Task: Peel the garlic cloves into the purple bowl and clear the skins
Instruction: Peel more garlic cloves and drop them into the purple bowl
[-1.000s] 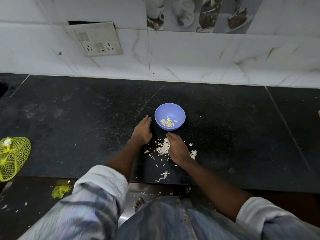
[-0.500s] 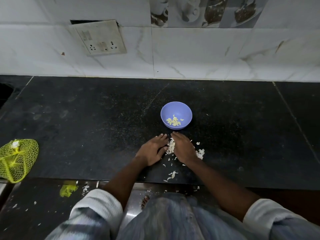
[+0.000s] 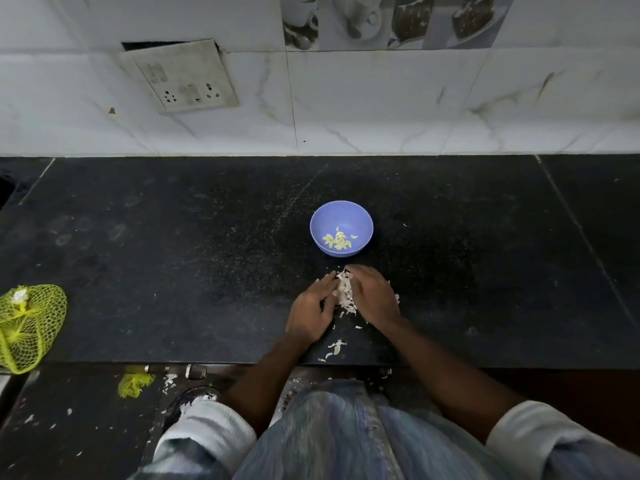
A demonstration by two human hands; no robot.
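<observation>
Black stone countertop (image 3: pixel 173 271) takes up most of the view, speckled and a bit dusty, running up to a white marble-look tiled wall (image 3: pixel 381 109) with a grubby switch-and-socket plate (image 3: pixel 181 76) hanging slightly crooked on it. Off at the left edge of the counter there's a yellow mesh bag (image 3: pixel 29 327), mostly slumped flat (a small scrap of the same yellow netting (image 3: pixel 135 384) is down on the floor below it).

The purple bowl (image 3: pixel 341 216) sits roughly mid-counter, upright, with a small cluster of peeled garlic cloves (image 3: pixel 337 241) in the bottom.

Just in front of the bowl, both hands are down on the stone, palms down. The left hand (image 3: pixel 311 313) and right hand (image 3: pixel 372 296) are angled toward each other with a heap of papery white garlic skins (image 3: pixel 344 292) squeezed between them. Fingers on both look fairly straight and laid against the pile from either side, cupping it, not pinching anything. The right fingertips reach close to the bowl's near side without touching it.

A few loose skin flakes (image 3: pixel 336 346) lie apart from the heap, nearer the counter's front edge, and more white bits are scattered on the floor at lower left.
</observation>
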